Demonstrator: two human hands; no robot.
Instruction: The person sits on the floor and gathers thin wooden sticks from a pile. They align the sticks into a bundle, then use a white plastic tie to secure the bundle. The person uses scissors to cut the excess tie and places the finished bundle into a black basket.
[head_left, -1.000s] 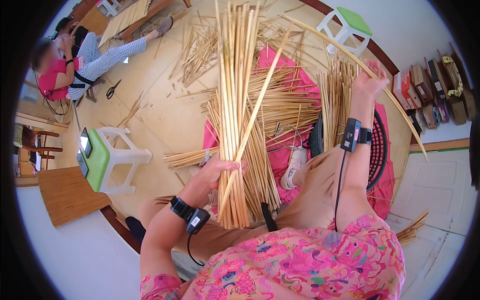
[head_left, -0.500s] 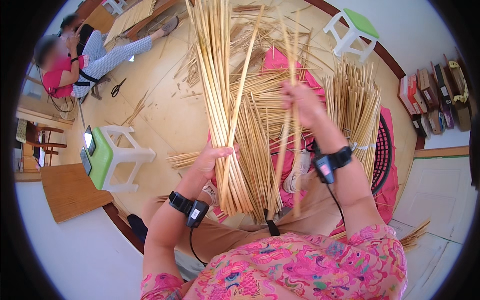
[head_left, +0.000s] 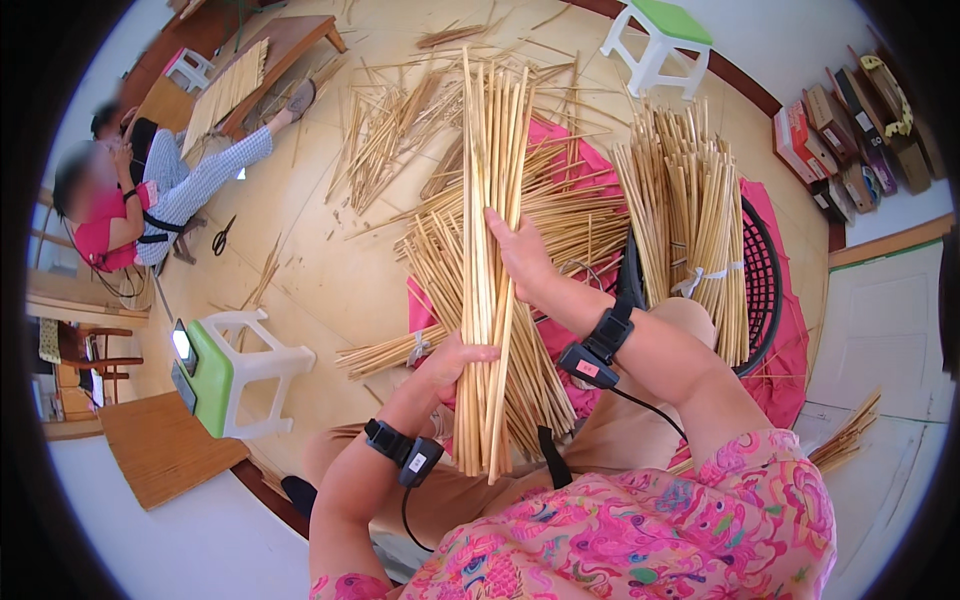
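Observation:
An upright handful of pale dry stalks [head_left: 493,130] stands in front of me, its lower ends close to my lap. Low on it, my left hand [head_left: 455,365] is wrapped round the stalks with the thumb across the front. Higher up, my right hand [head_left: 522,255] closes on the same handful from the right side. Just behind lies a large heap of similar stalks [head_left: 535,385], spread over a pink cloth [head_left: 598,170]. A thick bundle [head_left: 685,220] with a white tie [head_left: 705,277] stands to the right, beside a black mesh basket [head_left: 766,290].
A smaller tied bundle [head_left: 385,352] lies left of the heap. Loose stalks [head_left: 385,135] litter the floor beyond. Scissors [head_left: 224,236] lie near a seated person [head_left: 110,220]. Green-topped stools stand at left [head_left: 215,385] and far right [head_left: 675,22]; boxes [head_left: 800,140] line the right wall.
My right hand has come in from the right with a few stalks and now grips the handful. The slanted stalk has straightened in with the others. The whole view has shifted slightly.

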